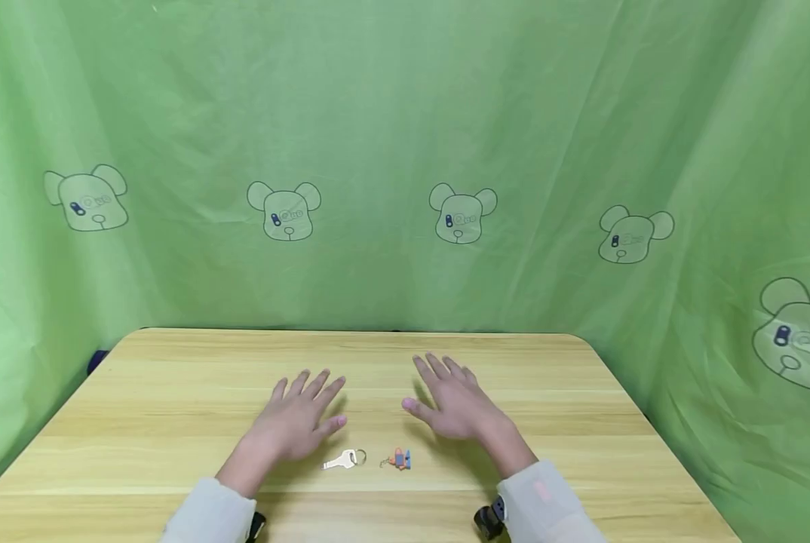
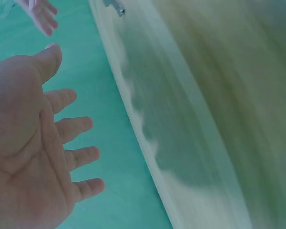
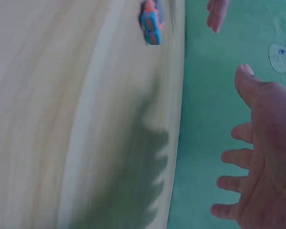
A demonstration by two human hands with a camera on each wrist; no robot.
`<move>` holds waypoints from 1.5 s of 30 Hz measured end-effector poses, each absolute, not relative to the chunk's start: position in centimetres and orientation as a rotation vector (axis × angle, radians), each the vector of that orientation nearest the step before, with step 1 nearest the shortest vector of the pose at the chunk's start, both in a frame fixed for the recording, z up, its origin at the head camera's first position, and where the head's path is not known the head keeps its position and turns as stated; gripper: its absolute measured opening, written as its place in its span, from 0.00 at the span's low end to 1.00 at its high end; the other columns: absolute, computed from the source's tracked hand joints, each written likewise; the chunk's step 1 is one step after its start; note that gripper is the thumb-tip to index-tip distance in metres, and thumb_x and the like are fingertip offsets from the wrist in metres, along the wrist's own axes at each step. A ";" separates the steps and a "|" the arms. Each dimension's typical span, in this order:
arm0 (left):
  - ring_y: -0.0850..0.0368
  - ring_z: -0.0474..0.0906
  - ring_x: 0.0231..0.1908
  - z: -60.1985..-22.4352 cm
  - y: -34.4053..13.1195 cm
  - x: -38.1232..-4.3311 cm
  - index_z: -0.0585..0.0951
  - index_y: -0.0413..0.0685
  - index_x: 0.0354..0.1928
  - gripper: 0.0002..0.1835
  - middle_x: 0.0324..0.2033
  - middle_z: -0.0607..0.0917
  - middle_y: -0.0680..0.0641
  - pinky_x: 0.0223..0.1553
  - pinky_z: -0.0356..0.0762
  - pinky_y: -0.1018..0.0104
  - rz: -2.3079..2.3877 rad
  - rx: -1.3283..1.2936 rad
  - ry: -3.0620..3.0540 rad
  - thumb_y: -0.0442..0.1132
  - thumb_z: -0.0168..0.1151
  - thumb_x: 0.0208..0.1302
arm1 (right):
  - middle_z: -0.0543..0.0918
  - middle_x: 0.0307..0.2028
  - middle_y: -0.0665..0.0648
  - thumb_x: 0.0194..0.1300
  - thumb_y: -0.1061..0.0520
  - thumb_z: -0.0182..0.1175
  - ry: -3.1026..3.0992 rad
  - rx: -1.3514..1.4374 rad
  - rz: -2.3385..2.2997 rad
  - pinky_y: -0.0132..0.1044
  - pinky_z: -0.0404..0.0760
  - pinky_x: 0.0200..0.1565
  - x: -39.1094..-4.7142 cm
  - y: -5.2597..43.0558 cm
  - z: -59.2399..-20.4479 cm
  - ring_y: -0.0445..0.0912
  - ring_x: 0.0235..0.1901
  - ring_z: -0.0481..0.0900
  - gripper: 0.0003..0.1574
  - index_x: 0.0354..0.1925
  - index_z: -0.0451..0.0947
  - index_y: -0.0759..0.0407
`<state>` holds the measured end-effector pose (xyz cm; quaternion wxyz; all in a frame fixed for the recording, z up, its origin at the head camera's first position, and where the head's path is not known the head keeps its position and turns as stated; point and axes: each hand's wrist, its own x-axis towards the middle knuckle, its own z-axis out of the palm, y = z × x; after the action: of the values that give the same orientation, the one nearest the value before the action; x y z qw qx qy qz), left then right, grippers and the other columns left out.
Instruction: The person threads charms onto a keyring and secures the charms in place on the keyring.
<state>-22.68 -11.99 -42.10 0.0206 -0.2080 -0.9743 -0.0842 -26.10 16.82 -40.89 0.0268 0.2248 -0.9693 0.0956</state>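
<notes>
Palm down over the table, my left hand (image 1: 293,422) has its fingers spread and holds nothing. Opposite it, my right hand (image 1: 455,403) is also spread above the wood, a little farther forward. Between the wrists lies a silver key-shaped piece (image 1: 341,459) with a small ring attached, nearest the left hand. To its right is a small orange and blue figure charm (image 1: 400,458) with a short chain. The right wrist view shows the charm (image 3: 151,23) beyond the thumb side. Both hands cast shadows on the tabletop, and neither touches the two small items.
The light wood table (image 1: 174,407) has rounded far corners. Behind it and along the sides hangs a green curtain (image 1: 378,113) printed with bear heads. A dark wrist device (image 1: 489,519) sits under the right sleeve cuff.
</notes>
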 end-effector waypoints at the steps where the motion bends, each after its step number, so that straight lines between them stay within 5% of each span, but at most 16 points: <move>1: 0.37 0.49 0.69 -42.2 -12.0 -22.6 0.56 0.59 0.73 0.36 0.71 0.55 0.46 0.66 0.43 0.37 -0.251 -0.663 -3.025 0.66 0.41 0.67 | 0.50 0.73 0.58 0.62 0.21 0.36 -3.004 0.714 0.276 0.61 0.48 0.67 -26.0 16.7 -40.9 0.61 0.70 0.48 0.54 0.74 0.45 0.48; 7: 0.38 0.59 0.66 -42.2 -12.0 -21.9 0.65 0.54 0.69 0.33 0.67 0.66 0.42 0.64 0.52 0.37 -0.258 -0.826 -2.985 0.60 0.50 0.67 | 0.58 0.70 0.60 0.59 0.18 0.32 -3.000 0.870 0.145 0.59 0.54 0.65 -25.1 15.7 -40.6 0.60 0.68 0.56 0.56 0.74 0.47 0.48; 18: 0.53 0.75 0.52 -42.8 -12.6 -20.8 0.79 0.54 0.53 0.20 0.52 0.80 0.52 0.54 0.71 0.51 -0.298 -1.121 -2.756 0.53 0.60 0.62 | 0.71 0.62 0.57 0.63 0.25 0.43 -2.882 1.210 -0.087 0.57 0.66 0.60 -23.5 14.0 -40.9 0.54 0.61 0.68 0.48 0.70 0.58 0.51; 23: 0.58 0.75 0.47 -43.3 -12.5 -20.4 0.81 0.55 0.49 0.15 0.47 0.81 0.56 0.49 0.73 0.57 -0.282 -1.240 -2.683 0.50 0.62 0.61 | 0.76 0.55 0.53 0.65 0.27 0.45 -2.746 1.373 -0.176 0.51 0.73 0.55 -23.0 13.6 -41.5 0.49 0.54 0.73 0.42 0.65 0.66 0.52; 30: 0.63 0.75 0.42 -43.8 -12.4 -20.1 0.82 0.59 0.46 0.11 0.43 0.81 0.60 0.43 0.75 0.62 -0.387 -1.293 -2.675 0.48 0.63 0.61 | 0.78 0.40 0.44 0.67 0.37 0.54 -2.578 1.533 -0.131 0.37 0.74 0.40 -22.6 13.5 -42.7 0.39 0.40 0.72 0.21 0.49 0.75 0.48; 45: 0.64 0.72 0.38 -44.3 -11.5 -20.9 0.84 0.60 0.42 0.07 0.40 0.81 0.61 0.37 0.73 0.68 -0.340 -1.359 -2.624 0.46 0.63 0.62 | 0.78 0.34 0.39 0.63 0.50 0.62 -2.651 1.542 0.337 0.29 0.71 0.38 -23.6 13.6 -43.7 0.33 0.35 0.70 0.04 0.38 0.81 0.46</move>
<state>-20.90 -11.46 -44.30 0.0836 -0.4554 -0.8790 -0.1139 -23.59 13.64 -43.67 0.0279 0.4997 -0.8589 0.1093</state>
